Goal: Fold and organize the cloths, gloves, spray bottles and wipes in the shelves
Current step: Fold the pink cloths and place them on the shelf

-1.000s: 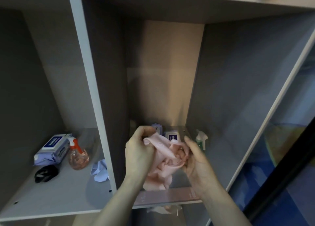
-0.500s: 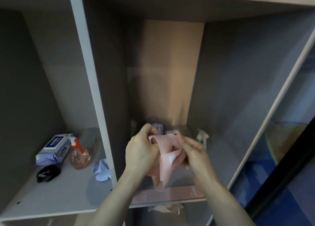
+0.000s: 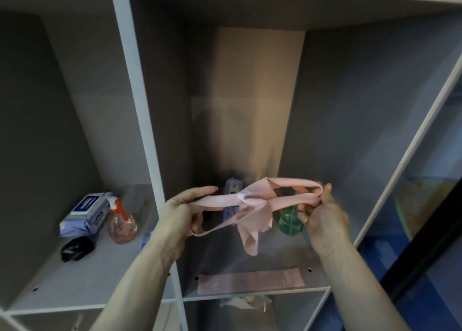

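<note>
Pink cloth (image 3: 252,200) stretched between left hand (image 3: 185,210); right hand (image 3: 322,215).

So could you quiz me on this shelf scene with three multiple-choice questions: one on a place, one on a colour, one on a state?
1. Where is the orange-topped spray bottle?
A left compartment
B right compartment
C floor

2. What colour is the cloth being held?
A blue
B pink
C black

3. How is the cloth?
A folded flat on the shelf
B stretched between both hands
C hanging from a hook

Answers:
1 A: it stands beside the wipes pack, left of the divider.
2 B: plainly pale pink.
3 B: the left hand and right hand each grip an end.
</note>
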Demonstrator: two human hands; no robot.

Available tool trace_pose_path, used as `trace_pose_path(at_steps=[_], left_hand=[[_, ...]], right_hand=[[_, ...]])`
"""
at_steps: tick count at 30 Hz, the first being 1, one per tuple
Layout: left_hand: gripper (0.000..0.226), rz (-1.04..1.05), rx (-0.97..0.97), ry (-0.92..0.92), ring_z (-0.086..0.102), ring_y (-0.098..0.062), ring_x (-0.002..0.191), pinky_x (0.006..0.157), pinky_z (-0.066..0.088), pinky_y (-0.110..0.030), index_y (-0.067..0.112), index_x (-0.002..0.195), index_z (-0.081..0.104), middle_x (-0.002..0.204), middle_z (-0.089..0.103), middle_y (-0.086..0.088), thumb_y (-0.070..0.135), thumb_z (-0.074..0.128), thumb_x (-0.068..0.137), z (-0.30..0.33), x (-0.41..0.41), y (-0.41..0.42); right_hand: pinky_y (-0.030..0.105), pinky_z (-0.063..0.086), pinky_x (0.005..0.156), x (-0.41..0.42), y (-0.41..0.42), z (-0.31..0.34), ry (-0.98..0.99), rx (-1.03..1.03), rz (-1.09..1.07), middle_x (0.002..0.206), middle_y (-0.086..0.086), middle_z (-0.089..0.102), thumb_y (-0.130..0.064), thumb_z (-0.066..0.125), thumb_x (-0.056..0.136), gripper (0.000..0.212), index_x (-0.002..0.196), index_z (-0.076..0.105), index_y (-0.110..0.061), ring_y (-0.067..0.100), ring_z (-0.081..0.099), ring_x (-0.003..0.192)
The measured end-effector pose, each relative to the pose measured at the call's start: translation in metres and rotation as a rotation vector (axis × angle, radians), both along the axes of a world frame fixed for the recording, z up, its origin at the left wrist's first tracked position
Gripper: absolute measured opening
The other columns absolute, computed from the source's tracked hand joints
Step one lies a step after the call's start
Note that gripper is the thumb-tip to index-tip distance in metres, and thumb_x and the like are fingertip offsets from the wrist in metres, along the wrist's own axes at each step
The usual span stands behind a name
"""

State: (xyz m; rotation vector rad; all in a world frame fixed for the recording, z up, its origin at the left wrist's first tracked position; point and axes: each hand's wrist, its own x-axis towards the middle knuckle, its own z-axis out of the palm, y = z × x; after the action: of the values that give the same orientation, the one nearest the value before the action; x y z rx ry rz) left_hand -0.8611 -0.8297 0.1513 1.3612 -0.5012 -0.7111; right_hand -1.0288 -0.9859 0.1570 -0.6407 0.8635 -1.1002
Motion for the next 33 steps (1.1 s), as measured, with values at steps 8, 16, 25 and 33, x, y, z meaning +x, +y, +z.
trace_pose_path(at_steps=[8, 16, 25, 33], left_hand=[[0.069, -0.417, -0.056, 0.037, 0.066, -0.023, 0.096, 0.082, 0.055, -0.040, 0.016, 0.117, 0.066, 0.114, 0.069, -0.010, 0.000, 0.051, 0.051, 0.008, -0.008, -0.002], [0.070, -0.478, 0.135, -0.135, 0.067, -0.015, 0.095, 0.080, 0.053, -0.024, 0.030, 0.111, 0.070, 0.104, 0.072, 0.003, 0.061, 0.082, 0.050, 0.000, -0.033, -0.020], [0.020, -0.060, 0.094, -0.178, 0.053, -0.009, 0.044, 0.041, 0.039, -0.016, 0.004, 0.082, 0.069, 0.053, 0.060, -0.002, 0.021, 0.064, 0.089, 0.006, -0.025, -0.005], [0.024, -0.102, -0.173, 0.317, 0.072, -0.028, 0.067, 0.068, 0.059, -0.038, 0.002, 0.097, 0.066, 0.080, 0.073, -0.019, 0.020, 0.050, 0.096, 0.011, -0.031, -0.006]], right_hand=[[0.030, 0.044, 0.063, -0.004, 0.015, 0.009, -0.083, -0.316, 0.361, 0.076, 0.005, 0.061, -0.042, 0.059, 0.079, 0.039, 0.097, 0.066, -0.008, 0.015, 0.057, 0.067], [0.028, 0.058, 0.053, -0.004, 0.045, 0.035, -0.345, -0.176, 0.627, 0.107, 0.024, 0.067, -0.019, 0.049, 0.088, 0.030, 0.091, 0.072, -0.001, 0.019, 0.072, 0.067], [0.015, 0.030, 0.032, -0.017, 0.006, 0.023, -0.141, -0.365, 0.212, 0.051, 0.010, 0.043, -0.011, 0.046, 0.094, 0.022, 0.108, 0.059, -0.001, 0.006, 0.024, 0.025], [0.016, 0.051, 0.059, -0.008, 0.020, 0.005, 0.156, -0.490, 0.194, 0.081, -0.006, 0.069, -0.011, 0.047, 0.096, 0.019, 0.105, 0.064, -0.015, 0.005, 0.063, 0.072]])
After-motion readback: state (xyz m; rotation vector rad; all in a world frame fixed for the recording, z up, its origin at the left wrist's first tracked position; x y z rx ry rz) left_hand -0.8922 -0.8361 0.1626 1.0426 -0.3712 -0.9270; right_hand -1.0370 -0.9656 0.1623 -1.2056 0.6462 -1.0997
